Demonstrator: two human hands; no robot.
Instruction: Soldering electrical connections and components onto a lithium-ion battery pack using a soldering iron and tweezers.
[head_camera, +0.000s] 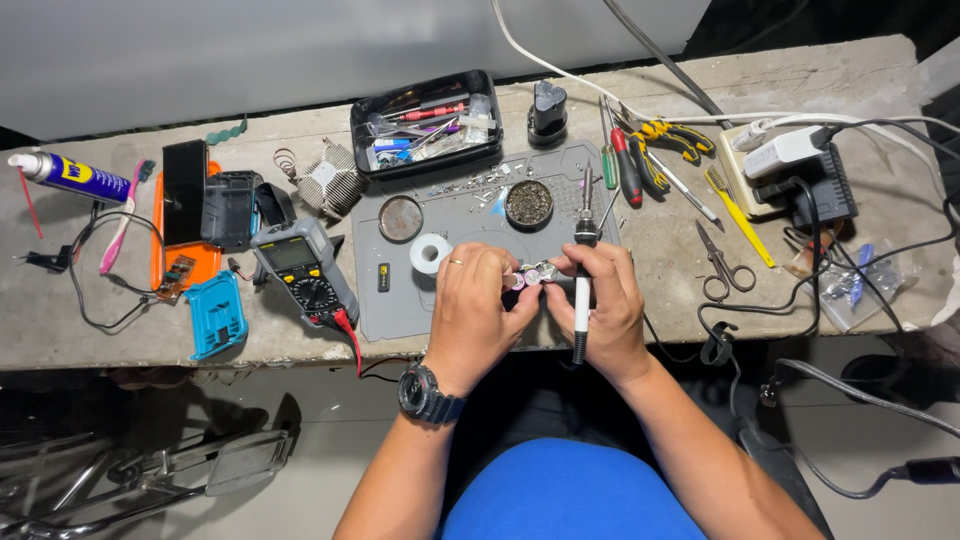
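My left hand (474, 312) and my right hand (606, 300) meet over the grey work mat (400, 300), both pinching a small metal and pink part (533, 275) between the fingertips. My right hand also has a soldering iron (582, 300) lying against it, white handle pointing toward me, tip away. A ring is on my left hand and a black watch (428, 393) on that wrist. A roll of white tape (430, 253) lies just left of my left hand.
A grey multimeter (305, 270) with a red lead sits left of the mat beside a blue cover (215, 314) and an orange tray (185, 262). A black parts tray (425, 122), tin of brass wool (528, 203), screwdrivers, yellow pliers (672, 140), scissors (718, 262) and a power strip (790, 170) lie behind and right.
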